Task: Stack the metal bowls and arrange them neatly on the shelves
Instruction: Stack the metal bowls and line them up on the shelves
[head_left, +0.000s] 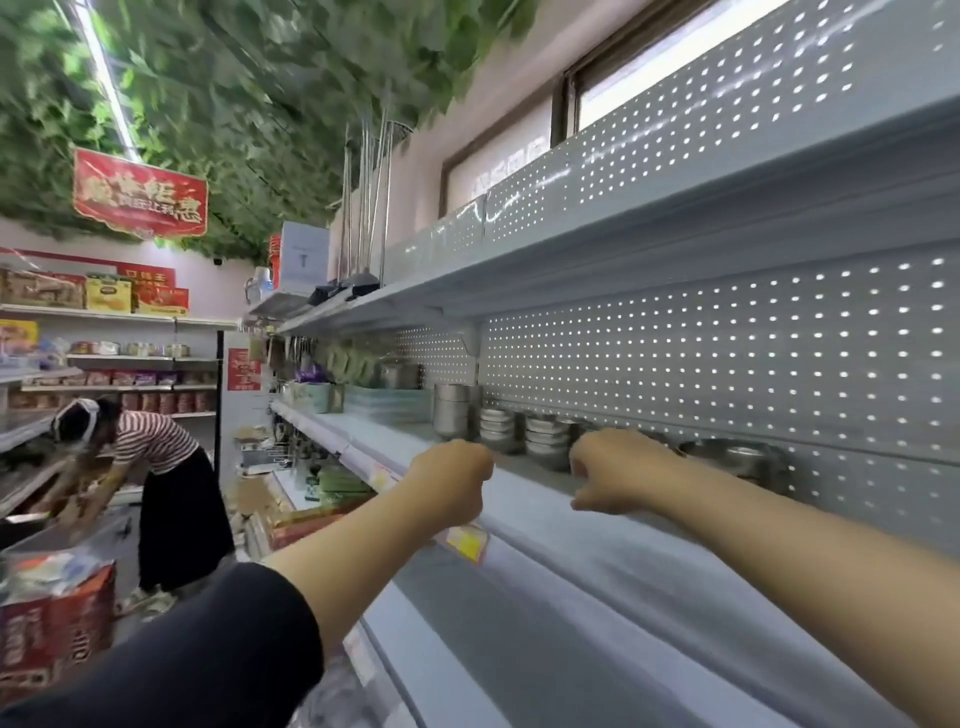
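while i watch, both hands reach over the shelf (597, 525).
left hand (451, 480) fisted, grip empty; right hand (615, 470) curled beside stacked metal bowls (545, 439), its grip unclear.

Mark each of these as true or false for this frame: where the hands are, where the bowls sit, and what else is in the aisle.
1. Both hands reach toward the shelf holding the metal bowls. True.
2. The left hand holds a bowl up in the air. False: it holds no visible bowl, fingers curled near the shelf edge.
3. The bowls sit in stacks against the perforated back panel. True.
4. The right hand is on the top shelf. False: it is at the bowls' shelf.
5. Another person bends over in the aisle. True.
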